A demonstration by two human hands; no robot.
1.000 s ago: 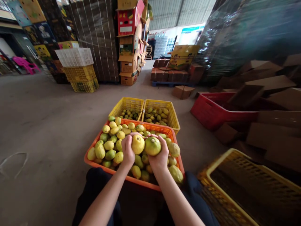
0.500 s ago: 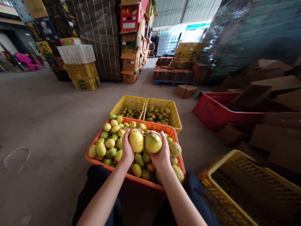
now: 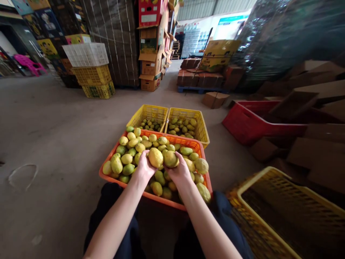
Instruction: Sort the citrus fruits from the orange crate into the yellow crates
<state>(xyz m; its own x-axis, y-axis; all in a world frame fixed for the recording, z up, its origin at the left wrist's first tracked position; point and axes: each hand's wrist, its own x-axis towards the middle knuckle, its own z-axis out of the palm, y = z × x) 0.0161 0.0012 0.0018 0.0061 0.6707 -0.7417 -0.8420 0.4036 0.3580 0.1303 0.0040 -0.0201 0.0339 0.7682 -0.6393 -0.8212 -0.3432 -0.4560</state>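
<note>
My left hand [image 3: 145, 167] is closed round a yellow fruit [image 3: 155, 157]. Beside it, my right hand [image 3: 181, 169] grips a greener fruit [image 3: 170, 159]. Both fruits are side by side over an orange crate [image 3: 107, 157] heaped with yellow and green fruits. The fingertips are partly hidden behind the held fruits. Against the far side of the orange crate stand a left yellow crate [image 3: 134, 116] and a right yellow crate [image 3: 204, 128], each with smaller green-yellow fruits inside.
On the right are a yellow crate [image 3: 265, 212] and a red tub [image 3: 239, 124] beside loose cardboard [image 3: 318, 144]. Stacked crates [image 3: 93, 75], a column of boxes [image 3: 149, 68] and a loaded blue pallet [image 3: 188, 89] stand farther back.
Both hands have moved slightly away from me and lower over the orange crate, with the fruits in them. The held fruits look smaller and turned. The view has tilted slightly downward.
</note>
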